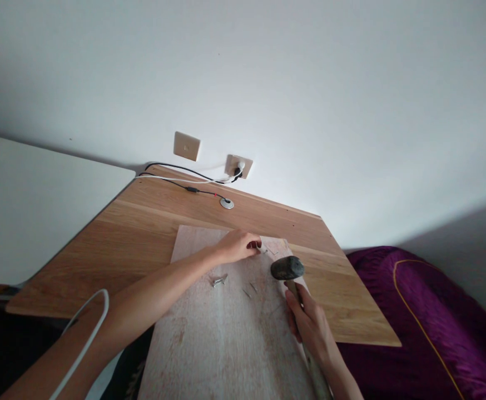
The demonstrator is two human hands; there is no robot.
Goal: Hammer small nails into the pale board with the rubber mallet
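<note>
Head view. Board [209, 339] lies on the bench [143, 228], its far end short of the bench's far edge, its near end running out past the near edge toward me. Left hand [238, 246] rests at the board's far end, thumb and fingers curled together beside a small nail [273, 253]; cannot tell whether the fingertips pinch one. Right hand [308, 318] is wrapped around the handle of a black-headed mallet [287, 268], head raised toward the bench's far edge and overlapping the board's right edge in view; contact unclear.

Two thin nails [247, 293] lie loose mid-board, between my hands and the bench's near edge. To their left, a silver cluster of screws or nails [219, 280].

My reading: placing or steadying a nail, no blow under way. Next move calls for the nail held upright, fingertips kept low, mallet face brought squarely above it, first taps light.
</note>
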